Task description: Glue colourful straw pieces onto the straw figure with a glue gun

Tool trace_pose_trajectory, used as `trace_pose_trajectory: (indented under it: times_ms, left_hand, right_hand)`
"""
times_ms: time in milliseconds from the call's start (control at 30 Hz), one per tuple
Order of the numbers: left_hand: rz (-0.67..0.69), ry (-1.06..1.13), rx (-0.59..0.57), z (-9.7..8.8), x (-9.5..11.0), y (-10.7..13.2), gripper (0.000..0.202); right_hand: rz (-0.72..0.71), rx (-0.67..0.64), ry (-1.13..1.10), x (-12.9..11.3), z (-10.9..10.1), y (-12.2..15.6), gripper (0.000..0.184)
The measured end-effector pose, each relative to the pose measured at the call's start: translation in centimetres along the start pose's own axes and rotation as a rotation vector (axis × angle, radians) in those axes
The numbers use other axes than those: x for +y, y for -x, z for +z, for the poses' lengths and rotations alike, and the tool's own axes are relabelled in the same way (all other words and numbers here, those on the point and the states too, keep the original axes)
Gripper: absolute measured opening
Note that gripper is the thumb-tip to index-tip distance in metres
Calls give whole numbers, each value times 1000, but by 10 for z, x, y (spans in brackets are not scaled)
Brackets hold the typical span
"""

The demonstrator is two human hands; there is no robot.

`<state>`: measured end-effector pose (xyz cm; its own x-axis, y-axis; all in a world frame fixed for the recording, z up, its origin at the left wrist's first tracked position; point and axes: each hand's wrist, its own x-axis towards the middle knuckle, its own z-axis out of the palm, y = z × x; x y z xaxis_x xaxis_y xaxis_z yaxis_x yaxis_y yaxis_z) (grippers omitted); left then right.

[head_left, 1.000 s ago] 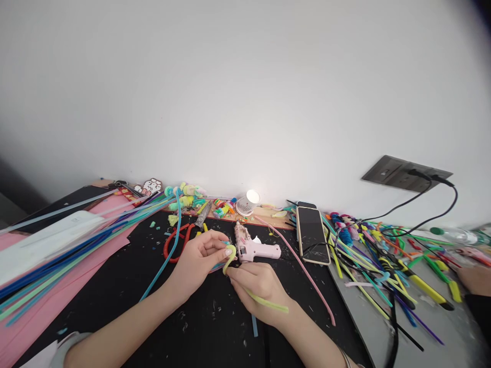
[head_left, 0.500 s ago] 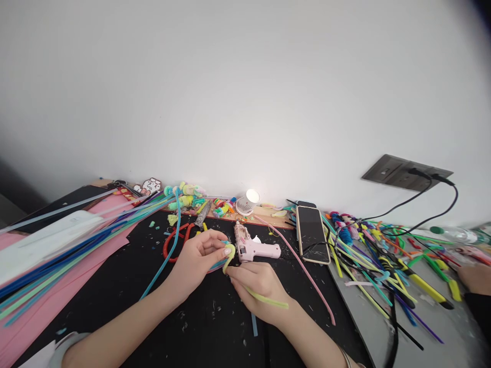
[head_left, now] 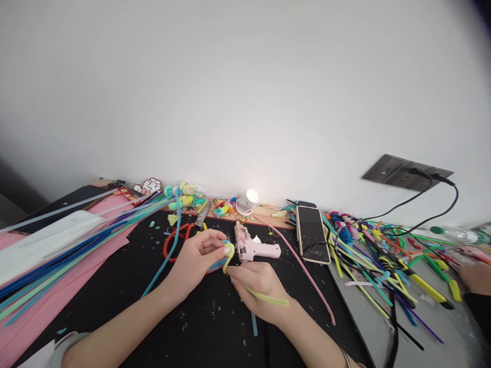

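Note:
Between both hands is a yellow pipe cleaner (head_left: 267,297), curled at its upper end. My left hand (head_left: 199,255) pinches the curled end between thumb and fingers, and some blue material shows beside those fingertips. Lower on the stem, my right hand (head_left: 258,286) grips it, with the loose tail running out over the back of the hand. Just beyond the fingers a pink glue gun (head_left: 258,250) lies on its side. Red-handled scissors (head_left: 186,240) rest behind my left hand. A pink pipe cleaner (head_left: 301,264) lies to the right of my right hand.
A phone (head_left: 312,232) lies right of the glue gun, and a paper cup (head_left: 246,203) stands by the wall. Bundled pipe cleaners (head_left: 76,260) lie at left. More pipe cleaners and yellow-black pliers (head_left: 425,283) cover the grey surface, near another person's hand (head_left: 475,278).
Almost nothing differs. Both hands keep their hold on the yellow pipe cleaner, whose tail has dipped very slightly.

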<state>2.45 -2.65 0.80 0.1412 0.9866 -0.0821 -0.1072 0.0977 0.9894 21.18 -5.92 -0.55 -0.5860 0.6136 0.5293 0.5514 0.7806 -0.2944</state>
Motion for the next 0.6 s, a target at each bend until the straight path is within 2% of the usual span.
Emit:
trace_pose_trajectory:
  times_ms: [333,600]
  left_hand:
    - [-8,34,11,1,0,0,30]
    - [-24,124,28,-1,-3,-1,34]
  right_hand:
    - [-17,16,-17,2,-1,1,25]
    - [119,140,-172,2,1,1,16]
